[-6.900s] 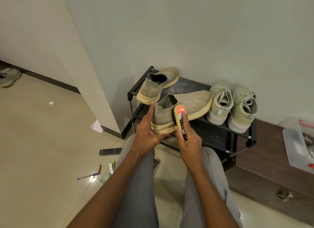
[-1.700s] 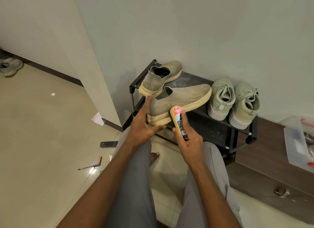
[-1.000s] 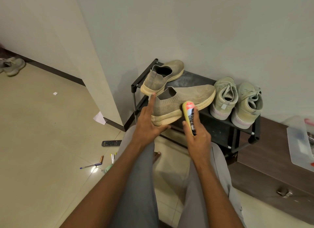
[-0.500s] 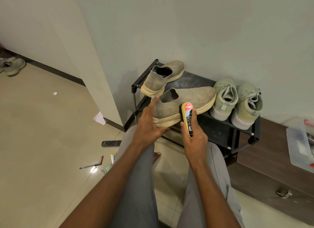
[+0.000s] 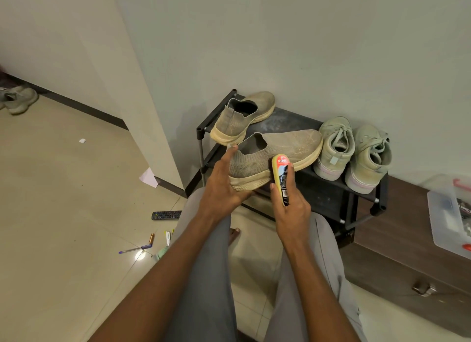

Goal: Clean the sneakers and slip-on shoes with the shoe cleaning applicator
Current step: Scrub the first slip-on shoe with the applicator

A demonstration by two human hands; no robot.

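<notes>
The left hand (image 5: 224, 181) grips the heel of a slip-on (image 5: 275, 153), thumb up along the collar and fingers curled under the sole — the shoe's toe rests on the rack (image 5: 328, 196) and its heel juts past the rack's front edge. The right hand (image 5: 290, 209) is wrapped round the applicator (image 5: 280, 173), whose yellow sponge edge lies against the side of that slip-on just above the sole; whether it truly presses there is hard to tell from this angle. The second slip-on (image 5: 242, 120) sits at the rack's back left corner, heel toward the camera. The two sneakers (image 5: 354, 150) stand side by side at the rack's right end, touching each other, toes to the wall. Left of the rack, on the floor, lie a remote (image 5: 167, 215), a pen (image 5: 135, 249) and a scrap of paper (image 5: 149, 177). Right of the rack, a clear box (image 5: 443, 214) rests on a brown cabinet (image 5: 407, 265).
</notes>
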